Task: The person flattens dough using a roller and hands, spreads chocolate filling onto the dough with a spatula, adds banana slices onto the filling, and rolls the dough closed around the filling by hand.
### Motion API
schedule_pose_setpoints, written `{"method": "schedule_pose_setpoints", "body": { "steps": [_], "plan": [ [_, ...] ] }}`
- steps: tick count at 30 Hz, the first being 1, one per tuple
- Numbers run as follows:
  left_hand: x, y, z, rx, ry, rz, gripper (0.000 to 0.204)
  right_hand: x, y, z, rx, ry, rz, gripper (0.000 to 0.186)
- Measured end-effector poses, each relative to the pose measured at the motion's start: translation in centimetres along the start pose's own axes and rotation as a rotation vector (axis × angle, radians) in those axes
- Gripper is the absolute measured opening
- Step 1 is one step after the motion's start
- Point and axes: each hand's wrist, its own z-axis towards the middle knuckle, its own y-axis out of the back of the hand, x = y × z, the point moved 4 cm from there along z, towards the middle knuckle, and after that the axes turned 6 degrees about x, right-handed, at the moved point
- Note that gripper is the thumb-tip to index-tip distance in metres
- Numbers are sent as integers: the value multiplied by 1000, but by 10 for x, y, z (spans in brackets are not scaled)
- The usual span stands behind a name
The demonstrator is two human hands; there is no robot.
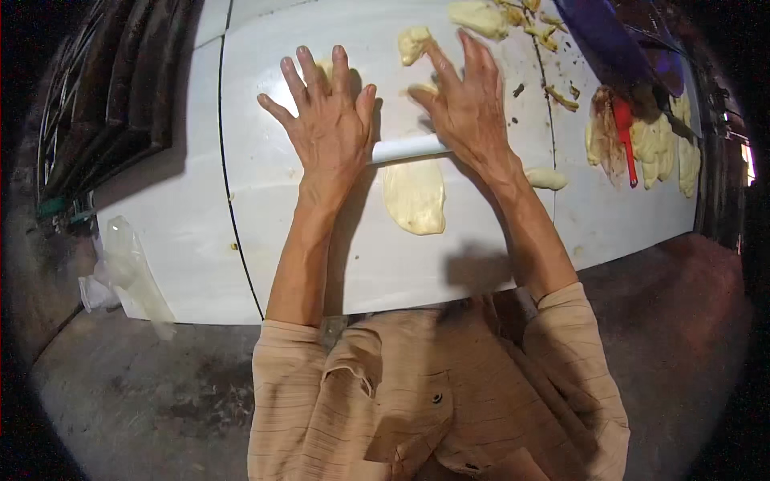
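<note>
A white rolling pin [409, 149] lies across the table, its ends hidden by my two hands. Beneath its middle, a flat oval sheet of pale dough [415, 199] stretches toward me. My left hand [327, 120] is spread at the pin's left end, fingers stretched away from me; a bit of pale dough shows behind its fingers. At the right end is my right hand [469, 108], with its fingers apart. Its index fingertip meets a small dough lump [413, 46] beyond the pin. More dough shows by its thumb, partly covered.
A dough roll [546, 178] lies right of my right wrist. Farther right are dough strips [656, 148], a red-handled tool [624, 132] and dark filling smears. Another dough piece [479, 18] and brown scraps sit at the back. A clear plastic bag [132, 264] hangs at the table's left corner.
</note>
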Motion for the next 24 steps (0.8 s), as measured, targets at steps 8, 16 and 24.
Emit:
{"method": "schedule_pose_setpoints", "body": {
  "steps": [8, 16, 24],
  "plan": [
    [-13, 22, -54, 222, -158, -108, 80, 14, 45, -92, 340, 212, 217, 39],
    [-31, 27, -94, 315, -106, 1, 74, 39, 37, -108, 375, 120, -30, 54],
    [-49, 54, -182, 480, -99, -176, 71, 63, 48, -203, 348, 80, 43, 57]
  ]
}}
